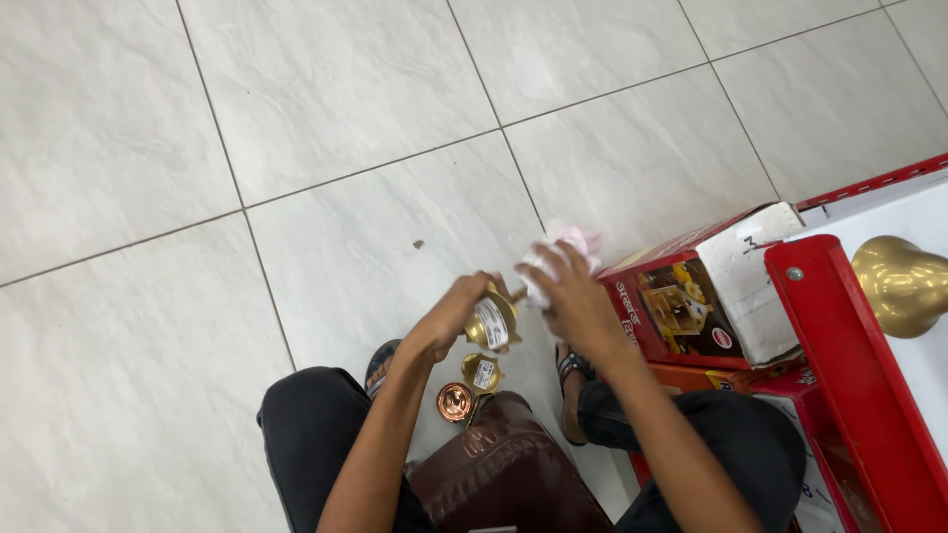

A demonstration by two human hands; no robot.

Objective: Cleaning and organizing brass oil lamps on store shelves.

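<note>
Brass lamp, labelled, above my knees: my left hand grips it, fingers curled round. My right hand pinches a pink-white cloth, mostly hidden. Below: two small brass cups, brown bag cut off.

Red carton on pale tiled floor, brown bag, copper cup, brass bell

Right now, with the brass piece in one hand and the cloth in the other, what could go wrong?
The left hand holds the small brass vessel above hard floor tiles; a slip could dent it. The right hand rubs with a pink-white cloth, perhaps scuffing its label. The copper cup below could be knocked.
</note>
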